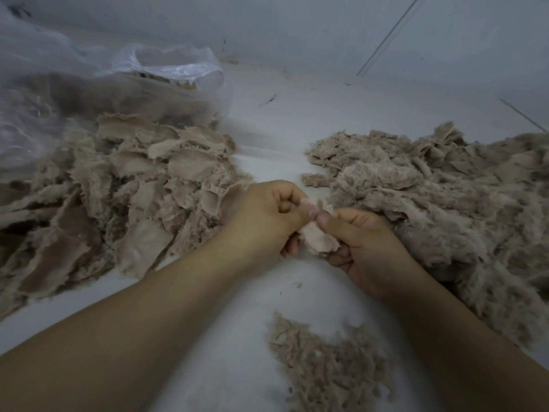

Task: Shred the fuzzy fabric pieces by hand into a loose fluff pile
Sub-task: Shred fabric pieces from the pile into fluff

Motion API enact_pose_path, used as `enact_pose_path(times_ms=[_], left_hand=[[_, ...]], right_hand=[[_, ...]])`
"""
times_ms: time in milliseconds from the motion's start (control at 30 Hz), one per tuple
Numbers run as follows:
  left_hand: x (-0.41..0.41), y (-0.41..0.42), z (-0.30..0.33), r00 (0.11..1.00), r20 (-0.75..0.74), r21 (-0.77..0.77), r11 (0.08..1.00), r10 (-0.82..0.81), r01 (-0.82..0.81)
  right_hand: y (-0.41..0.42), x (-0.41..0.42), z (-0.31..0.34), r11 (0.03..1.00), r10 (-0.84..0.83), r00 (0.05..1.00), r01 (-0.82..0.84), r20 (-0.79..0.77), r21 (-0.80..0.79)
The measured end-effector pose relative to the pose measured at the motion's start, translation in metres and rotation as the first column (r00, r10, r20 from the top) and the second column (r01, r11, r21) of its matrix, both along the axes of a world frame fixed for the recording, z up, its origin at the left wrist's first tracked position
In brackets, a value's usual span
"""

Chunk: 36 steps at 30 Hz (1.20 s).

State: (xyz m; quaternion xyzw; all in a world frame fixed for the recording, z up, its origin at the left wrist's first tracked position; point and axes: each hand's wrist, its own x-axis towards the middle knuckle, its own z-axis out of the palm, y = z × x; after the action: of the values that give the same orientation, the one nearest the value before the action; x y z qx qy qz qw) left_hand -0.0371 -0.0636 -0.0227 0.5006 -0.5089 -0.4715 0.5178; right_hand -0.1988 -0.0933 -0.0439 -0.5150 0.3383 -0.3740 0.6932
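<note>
One fuzzy fabric scrap [319, 237] was held between two hands above the white table [267, 162], pinched by the left hand [267, 215] and the right hand [361, 243], thumbs nearly touching. Unshredded scraps [124, 197] were heaped left beside a plastic bag [89, 81]; fluff [445, 209] was piled right. Short, close grips would likely be advised for finer tearing.

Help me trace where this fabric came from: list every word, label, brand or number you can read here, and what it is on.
None: no readable text anywhere in this view.
The clear plastic bag shows no print.
The fabric piece held between the left hand and right hand carries no tag.
The white surface is unmarked.
</note>
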Motion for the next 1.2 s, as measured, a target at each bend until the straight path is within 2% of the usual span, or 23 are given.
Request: enact_pose_path(times_ms=[67, 100, 167, 200, 233, 267, 300, 367, 433, 500, 600, 667, 867, 900, 933, 1000, 1033, 1167, 1200], left_hand=[[0.005, -0.005, -0.001, 0.984, 0.036, -0.098, 0.981, 0.173, -0.169], [0.011, -0.007, 0.001, 0.952, 0.105, -0.157, 0.95, 0.286, -0.269], [0.026, -0.011, 0.004, 0.809, 0.378, -0.316, 0.884, 0.451, -0.345], [0.035, -0.012, 0.005, 0.668, 0.585, -0.368, 0.885, 0.46, -0.286], [0.042, -0.012, 0.007, 0.471, 0.779, -0.356, 0.911, 0.413, -0.21], [0.045, -0.01, 0.01, 0.261, 0.903, -0.313, 0.938, 0.342, -0.148], [0.044, -0.008, 0.012, 0.108, 0.956, -0.262, 0.96, 0.272, -0.101], [0.038, -0.004, 0.015, 0.0, 0.974, -0.227, 0.974, 0.227, -0.02], [0.028, 0.0, 0.014, 0.001, 0.942, -0.336, 0.939, 0.337, 0.074], [0.018, -0.001, 0.013, 0.04, 0.906, -0.424, 0.899, 0.422, 0.115], [-0.004, -0.016, 0.008, 0.1, 0.957, -0.287, 0.944, 0.274, 0.161], [-0.014, -0.034, 0.003, 0.109, 0.979, -0.193, 0.961, 0.174, 0.198], [-0.024, -0.077, -0.008, 0.013, 1.0, -0.002, 0.97, -0.001, 0.243], [-0.025, -0.075, -0.01, 0.031, 0.999, -0.028, 0.963, 0.021, 0.269], [-0.024, -0.071, -0.013, 0.1, 0.994, -0.076, 0.952, 0.048, 0.298], [-0.015, -0.057, -0.019, 0.293, 0.952, -0.187, 0.925, 0.088, 0.33], [-0.006, -0.049, -0.022, 0.346, 0.934, -0.215, 0.916, 0.091, 0.34], [0.046, -0.019, -0.026, 0.364, 0.919, -0.297, 0.872, 0.151, 0.388], [0.054, -0.014, -0.024, 0.34, 0.927, -0.297, 0.866, 0.16, 0.402]], right_hand=[[-0.001, 0.001, 0.001, 1.0, -0.015, 1.0, 0.015, -0.007, 0.0], [-0.002, 0.001, 0.0, 0.999, -0.036, 0.999, 0.036, -0.013, 0.005], [-0.002, 0.002, 0.002, 0.998, -0.065, 0.998, 0.066, -0.023, 0.017], [-0.001, 0.002, 0.002, 0.996, -0.079, 0.997, 0.08, -0.017, 0.031], [-0.002, 0.002, 0.002, 0.995, -0.09, 0.996, 0.09, -0.004, 0.047], [-0.002, 0.002, 0.002, 0.993, -0.098, 0.995, 0.098, 0.009, 0.067], [-0.003, 0.002, 0.002, 0.991, -0.106, 0.994, 0.104, 0.02, 0.08], [-0.004, 0.002, 0.002, 0.989, -0.113, 0.993, 0.109, 0.037, 0.103], [-0.005, 0.001, 0.002, 0.986, -0.116, 0.992, 0.109, 0.049, 0.123], [-0.005, 0.001, 0.002, 0.985, -0.114, 0.991, 0.103, 0.076, 0.139], [-0.004, 0.001, 0.002, 0.981, -0.119, 0.986, 0.099, 0.115, 0.164], [-0.004, 0.001, 0.002, 0.981, -0.119, 0.983, 0.094, 0.141, 0.172], [-0.003, 0.002, 0.003, 0.982, -0.118, 0.982, 0.094, 0.145, 0.161], [-0.003, 0.001, 0.003, 0.982, -0.12, 0.983, 0.096, 0.142, 0.161], [-0.003, 0.001, 0.003, 0.982, -0.12, 0.983, 0.097, 0.139, 0.161], [-0.002, 0.001, 0.004, 0.981, -0.122, 0.983, 0.1, 0.135, 0.164], [-0.001, 0.002, 0.004, 0.981, -0.125, 0.983, 0.103, 0.131, 0.164], [0.0, 0.003, 0.006, 0.98, -0.134, 0.985, 0.115, 0.111, 0.161], [0.0, 0.004, 0.006, 0.98, -0.137, 0.985, 0.119, 0.108, 0.161]])
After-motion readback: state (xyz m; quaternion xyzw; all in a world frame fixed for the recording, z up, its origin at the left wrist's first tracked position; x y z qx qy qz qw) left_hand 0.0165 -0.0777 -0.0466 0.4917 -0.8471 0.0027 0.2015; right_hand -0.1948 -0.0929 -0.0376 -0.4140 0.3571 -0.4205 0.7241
